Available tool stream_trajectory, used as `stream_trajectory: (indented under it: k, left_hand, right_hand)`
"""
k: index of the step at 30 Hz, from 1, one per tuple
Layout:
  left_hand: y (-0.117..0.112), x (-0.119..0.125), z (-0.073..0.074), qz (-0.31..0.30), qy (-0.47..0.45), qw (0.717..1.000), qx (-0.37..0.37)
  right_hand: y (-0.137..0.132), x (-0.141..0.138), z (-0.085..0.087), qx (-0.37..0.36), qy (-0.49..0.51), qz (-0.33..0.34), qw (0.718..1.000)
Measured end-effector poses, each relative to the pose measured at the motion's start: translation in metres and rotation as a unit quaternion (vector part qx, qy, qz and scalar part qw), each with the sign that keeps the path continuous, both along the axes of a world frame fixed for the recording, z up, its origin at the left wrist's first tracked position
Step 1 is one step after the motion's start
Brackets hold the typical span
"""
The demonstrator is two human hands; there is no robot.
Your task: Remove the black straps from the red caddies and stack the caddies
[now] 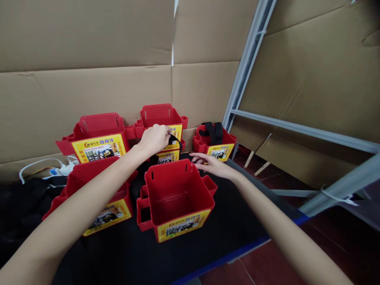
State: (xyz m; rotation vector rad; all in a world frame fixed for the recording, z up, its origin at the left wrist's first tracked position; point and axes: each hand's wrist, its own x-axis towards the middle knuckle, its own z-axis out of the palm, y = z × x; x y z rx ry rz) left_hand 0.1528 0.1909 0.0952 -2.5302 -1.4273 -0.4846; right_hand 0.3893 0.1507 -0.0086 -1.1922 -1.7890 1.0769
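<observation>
An empty red plastic bin with a yellow label stands on the black table right in front of me. My left hand is closed on a black strap just behind that bin, in front of the stacked red bins at the back. Lying open with fingers stretched flat, my right hand is at the bin's far right corner, close to its rim. Another red bin at the back right holds black straps.
Two more red bins stand at the left, one at the back and one nearer. White cables and a power strip lie at far left. Cardboard sheets wall the back. A grey metal frame stands to the right, past the table's blue edge.
</observation>
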Motion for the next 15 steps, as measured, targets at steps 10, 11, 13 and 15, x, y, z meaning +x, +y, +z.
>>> stream_trajectory:
  k: [10,11,13,15]
  left_hand:
    - [-0.001,-0.002,0.001,0.028,0.016,0.997,0.065]
    - [0.000,-0.002,-0.001,0.032,0.021,0.997,0.069]
    - [0.004,-0.003,-0.002,0.042,0.030,0.996,0.076]
    - [0.006,-0.004,-0.003,0.049,0.037,0.995,0.083]
  right_hand:
    - [0.035,-0.021,-0.046,-0.092,0.110,0.151,0.978]
    - [0.033,-0.017,-0.048,-0.098,0.124,0.153,0.975]
    - [0.029,-0.008,-0.051,-0.106,0.150,0.155,0.971]
    - [0.028,-0.002,-0.050,-0.106,0.175,0.145,0.968]
